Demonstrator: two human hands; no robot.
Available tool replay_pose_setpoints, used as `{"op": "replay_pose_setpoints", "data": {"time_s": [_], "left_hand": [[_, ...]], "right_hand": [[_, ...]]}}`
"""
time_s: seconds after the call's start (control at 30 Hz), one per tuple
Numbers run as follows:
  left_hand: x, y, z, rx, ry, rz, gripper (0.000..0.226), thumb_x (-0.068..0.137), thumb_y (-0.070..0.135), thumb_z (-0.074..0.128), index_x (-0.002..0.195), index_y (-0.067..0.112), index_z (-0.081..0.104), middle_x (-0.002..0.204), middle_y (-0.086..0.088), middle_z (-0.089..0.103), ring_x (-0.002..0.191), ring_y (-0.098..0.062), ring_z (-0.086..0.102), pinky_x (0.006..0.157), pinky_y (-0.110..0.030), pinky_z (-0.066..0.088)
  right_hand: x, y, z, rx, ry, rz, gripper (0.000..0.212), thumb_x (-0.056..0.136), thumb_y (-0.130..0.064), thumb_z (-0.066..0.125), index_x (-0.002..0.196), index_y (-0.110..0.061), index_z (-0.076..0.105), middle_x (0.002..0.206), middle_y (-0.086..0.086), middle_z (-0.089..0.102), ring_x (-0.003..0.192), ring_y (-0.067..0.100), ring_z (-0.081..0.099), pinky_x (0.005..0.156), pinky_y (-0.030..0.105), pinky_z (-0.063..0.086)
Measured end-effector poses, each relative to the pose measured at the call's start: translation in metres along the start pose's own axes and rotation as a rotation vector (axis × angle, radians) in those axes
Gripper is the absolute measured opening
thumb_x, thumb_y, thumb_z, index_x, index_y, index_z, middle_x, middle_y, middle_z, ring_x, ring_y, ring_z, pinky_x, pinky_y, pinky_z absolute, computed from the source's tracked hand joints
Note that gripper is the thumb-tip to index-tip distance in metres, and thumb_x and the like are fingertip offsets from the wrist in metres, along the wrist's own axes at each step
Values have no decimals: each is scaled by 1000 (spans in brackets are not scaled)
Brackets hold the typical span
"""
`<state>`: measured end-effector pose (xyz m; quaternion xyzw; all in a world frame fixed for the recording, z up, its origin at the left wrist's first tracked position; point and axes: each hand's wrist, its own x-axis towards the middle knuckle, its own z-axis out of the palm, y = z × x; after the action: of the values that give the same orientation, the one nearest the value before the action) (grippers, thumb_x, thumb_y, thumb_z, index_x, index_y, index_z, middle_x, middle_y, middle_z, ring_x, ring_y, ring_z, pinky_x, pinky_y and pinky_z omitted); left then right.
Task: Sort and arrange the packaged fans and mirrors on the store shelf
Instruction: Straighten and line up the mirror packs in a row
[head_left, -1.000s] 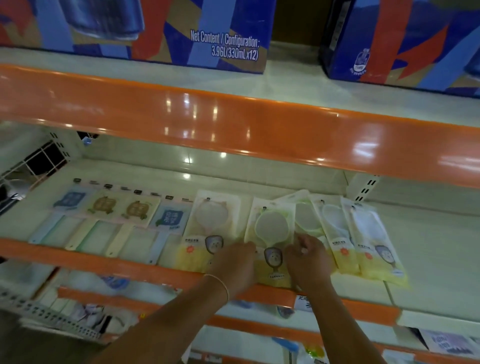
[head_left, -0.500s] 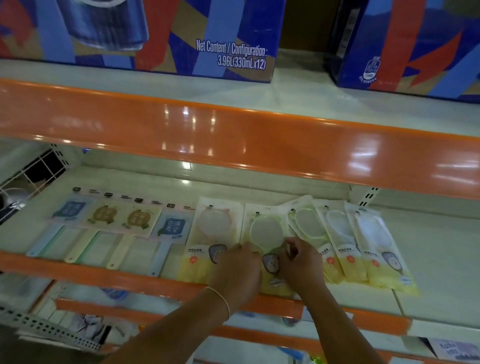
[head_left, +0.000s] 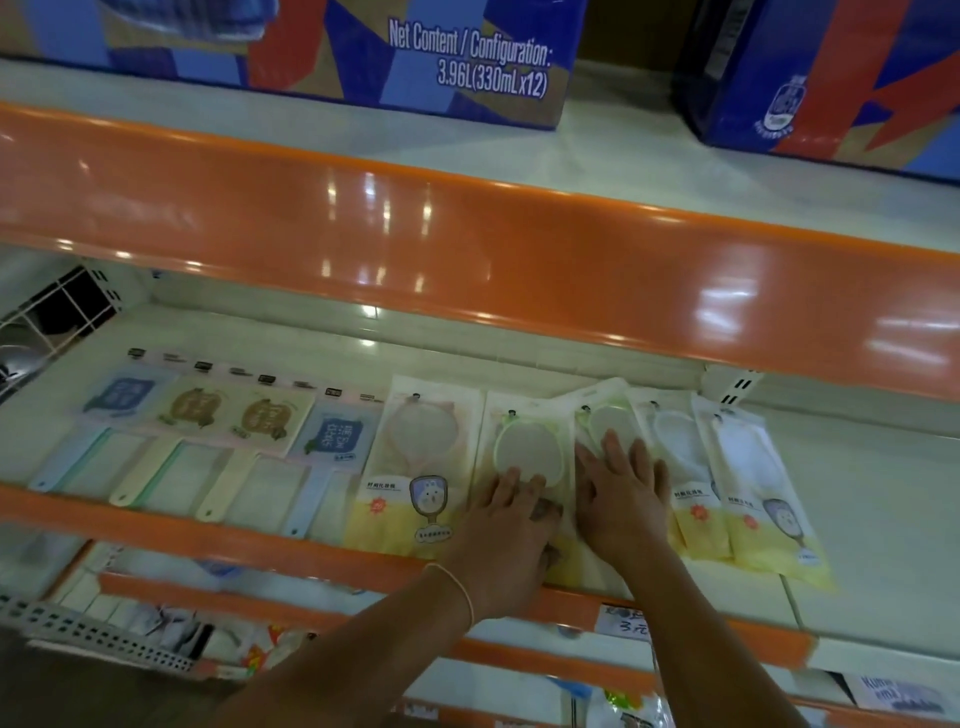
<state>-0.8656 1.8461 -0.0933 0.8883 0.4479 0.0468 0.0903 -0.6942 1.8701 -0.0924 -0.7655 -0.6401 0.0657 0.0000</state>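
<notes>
**Mirror row nearly squared, fans already lined up**

The left hand (head_left: 511, 525) and right hand (head_left: 621, 496) press flat, fingers spread and grasping nothing, on two overlapping packaged mirrors (head_left: 524, 457). Left of them, the packaged fans (head_left: 208, 415) lie in a tidy row. Right of them, mirrors still overlap askew. The white shelf (head_left: 857, 493) beyond lies bare under an orange-edged shelf

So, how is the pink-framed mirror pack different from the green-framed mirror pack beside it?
The pink-framed mirror pack lies free, touched by neither hand; the green-framed mirror pack has the left hand flat on its lower part. The pink one's cartoon label shows fully; the green one's is mostly covered. The pink frame is paler than the green one. Both lie flat on the shelf, with yellow bottoms.
</notes>
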Motion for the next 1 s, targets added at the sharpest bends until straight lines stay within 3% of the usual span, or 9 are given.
{"op": "replay_pose_setpoints", "data": {"time_s": [0.17,0.47,0.57,0.67,0.77,0.87,1.0], "left_hand": [[1,7,-7,9,14,-14,43,96,36,39,135,20,47,156,-9,26,145,-36,14,117,-48,11],[0,11,-4,42,34,-10,47,94,37,45,134,13,50,151,-15,34,139,-42,26,112,-56,22],[1,9,-8,-4,73,-5,37,92,36,48,119,14,61,147,-16,40,137,-40,32,111,-53,26],[4,-1,-18,-70,217,-63,32,92,33,42,107,14,64,138,-15,49,130,-33,40,106,-50,37],[9,-30,-31,3,185,-242,43,95,41,38,128,15,50,151,-16,31,141,-35,23,116,-49,23],[15,-65,-44,78,91,-382,65,92,58,33,143,17,34,158,-17,13,144,-43,9,118,-55,12],[35,-103,-53,118,36,-482,80,87,71,29,148,22,24,161,-14,3,142,-48,8,115,-60,9]], "right_hand": [[-7,-3,6,21,-12,85,53,98,-44,20,150,-41,16,163,-3,-4,148,27,-13,118,53,-5],[-19,7,-6,86,-52,183,52,98,-44,18,149,-36,21,163,4,-1,148,32,-9,116,56,-4],[-15,-1,-7,167,-17,136,50,99,-40,25,149,-32,24,162,8,3,149,31,-4,119,52,1],[-14,-16,-1,252,61,12,56,95,-46,27,147,-23,33,160,14,16,148,34,10,118,48,15],[-13,-29,9,335,83,-21,78,83,-58,13,144,-17,41,152,18,34,143,34,25,118,45,20],[-11,-32,18,389,113,7,73,85,-58,19,138,-17,47,145,14,45,138,34,35,115,45,26],[-13,-31,23,425,135,8,75,84,-61,18,137,-19,49,145,8,47,140,28,33,116,45,24]]}}
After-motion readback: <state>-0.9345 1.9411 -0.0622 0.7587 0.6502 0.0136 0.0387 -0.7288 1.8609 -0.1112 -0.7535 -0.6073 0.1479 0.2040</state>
